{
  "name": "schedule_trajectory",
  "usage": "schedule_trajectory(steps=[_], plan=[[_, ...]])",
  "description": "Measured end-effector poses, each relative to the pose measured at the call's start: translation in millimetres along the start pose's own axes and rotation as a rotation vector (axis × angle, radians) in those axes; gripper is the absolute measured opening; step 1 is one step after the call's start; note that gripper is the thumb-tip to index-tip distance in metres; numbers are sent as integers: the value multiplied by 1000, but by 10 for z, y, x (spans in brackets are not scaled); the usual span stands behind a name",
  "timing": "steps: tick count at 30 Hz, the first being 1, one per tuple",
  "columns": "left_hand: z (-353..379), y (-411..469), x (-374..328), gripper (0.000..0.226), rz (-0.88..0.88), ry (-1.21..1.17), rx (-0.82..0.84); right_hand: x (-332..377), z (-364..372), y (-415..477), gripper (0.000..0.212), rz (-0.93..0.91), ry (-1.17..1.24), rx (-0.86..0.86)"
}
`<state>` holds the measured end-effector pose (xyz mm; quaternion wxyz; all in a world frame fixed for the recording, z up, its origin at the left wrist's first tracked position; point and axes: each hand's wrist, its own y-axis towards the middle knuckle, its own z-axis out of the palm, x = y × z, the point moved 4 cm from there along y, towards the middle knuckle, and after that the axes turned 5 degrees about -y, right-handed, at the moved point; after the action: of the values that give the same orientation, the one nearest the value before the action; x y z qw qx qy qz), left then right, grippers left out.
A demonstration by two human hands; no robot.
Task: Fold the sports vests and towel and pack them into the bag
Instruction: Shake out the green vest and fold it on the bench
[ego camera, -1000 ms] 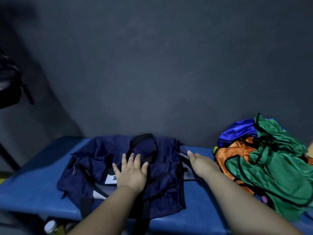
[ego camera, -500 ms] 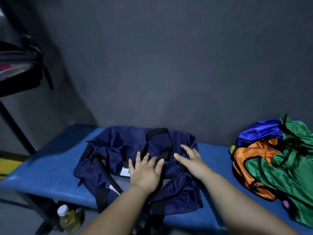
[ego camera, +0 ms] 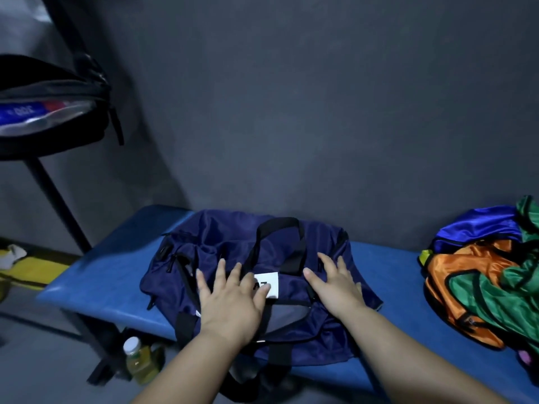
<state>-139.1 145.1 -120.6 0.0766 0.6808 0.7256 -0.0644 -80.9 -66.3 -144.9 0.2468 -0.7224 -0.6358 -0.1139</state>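
A navy duffel bag point(ego camera: 230, 243) with black handles lies flattened on the blue bench point(ego camera: 388, 269). My left hand point(ego camera: 230, 298) presses flat on the bag's front, fingers spread, partly covering a white label point(ego camera: 269, 282). My right hand point(ego camera: 335, 284) also lies flat on the bag, just right of the label. At the bench's right end sits a crumpled pile of shiny sports vests: a blue one point(ego camera: 472, 228) at the back, an orange one point(ego camera: 463, 275) and a green one point(ego camera: 498, 301) on top. I cannot make out a towel.
A grey wall stands right behind the bench. A black backpack point(ego camera: 49, 91) rests on a dark stand at the upper left. A bottle of yellow drink point(ego camera: 140, 360) stands on the floor under the bench's left end. A yellow strip point(ego camera: 32, 269) runs along the floor.
My right hand came off the bag's right end and onto its top beside the left. The left hand slid left, uncovering the white label. The view has turned left.
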Motion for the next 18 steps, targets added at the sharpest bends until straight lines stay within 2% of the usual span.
schedule_trajectory(steps=[3,8,18], plan=[[36,18,261,62,-87,-45,-32,167,97,-5,72,-19,-14,11],[181,104,706,94,-151,-44,-48,513,315,14,74,-40,-57,20],[220,289,1263,114,-185,-111,-127,1043,589,155,73,-93,-148,32]])
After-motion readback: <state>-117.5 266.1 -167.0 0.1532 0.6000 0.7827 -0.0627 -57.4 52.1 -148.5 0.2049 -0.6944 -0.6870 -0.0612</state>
